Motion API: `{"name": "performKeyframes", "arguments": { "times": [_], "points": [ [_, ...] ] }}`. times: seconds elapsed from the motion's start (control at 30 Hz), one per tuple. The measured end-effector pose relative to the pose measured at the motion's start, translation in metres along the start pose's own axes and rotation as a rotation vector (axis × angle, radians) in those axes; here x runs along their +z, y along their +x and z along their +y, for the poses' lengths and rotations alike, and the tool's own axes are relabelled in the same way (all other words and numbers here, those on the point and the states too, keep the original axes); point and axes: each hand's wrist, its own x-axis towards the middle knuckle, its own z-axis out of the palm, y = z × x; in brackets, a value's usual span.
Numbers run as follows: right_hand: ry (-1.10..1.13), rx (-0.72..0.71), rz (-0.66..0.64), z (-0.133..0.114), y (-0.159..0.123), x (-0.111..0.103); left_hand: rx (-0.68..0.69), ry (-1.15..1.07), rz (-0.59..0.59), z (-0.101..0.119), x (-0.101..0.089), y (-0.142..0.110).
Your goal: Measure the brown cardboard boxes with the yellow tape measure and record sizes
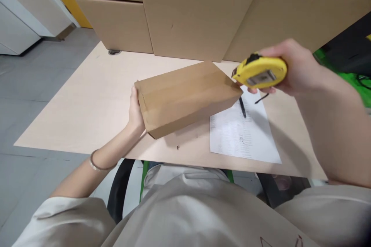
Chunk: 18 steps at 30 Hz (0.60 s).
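Note:
A long brown cardboard box (185, 96) is tilted over the desk, its left end gripped by my left hand (135, 110). Most fingers of that hand are hidden behind the box. My right hand (298, 65) is closed around a yellow tape measure (262, 72), which is held at the box's right end. A short dark strap hangs below the tape measure. Whether any blade is pulled out cannot be made out. Under the box's right end, a printed sheet of paper (232, 139) lies on the desk with a black pen (242, 107) on it.
Large cardboard boxes (197, 19) are stacked along the back of the pale wooden desk (72, 112). A cable hole (114, 52) is at the back left. A small dark bit (178, 147) lies near the front edge. Something green (350, 85) stands at the right.

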Motion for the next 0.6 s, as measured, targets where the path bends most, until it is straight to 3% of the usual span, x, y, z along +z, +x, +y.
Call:
{"name": "performKeyframes", "arguments": {
  "times": [0.1,0.17,0.3,0.4,0.5,0.6],
  "points": [
    [0.010,0.034,-0.055,0.022,-0.038,0.005,-0.118,-0.046,-0.176,0.003,0.021,0.018],
    [0.038,0.077,-0.126,0.039,-0.054,0.011,-0.122,-0.014,-0.205,-0.002,0.025,0.027],
    [0.079,0.158,-0.229,0.076,-0.062,0.016,-0.153,0.129,-0.227,-0.017,0.012,0.037],
    [0.016,0.133,-0.274,0.098,-0.057,0.007,-0.175,0.319,-0.283,-0.022,-0.008,0.041],
    [-0.064,0.074,-0.242,0.101,-0.048,-0.005,-0.119,0.433,-0.318,-0.018,-0.025,0.039],
    [-0.076,-0.009,-0.224,0.075,-0.031,0.004,-0.093,0.454,-0.427,-0.011,-0.030,0.029]
  ]
}}
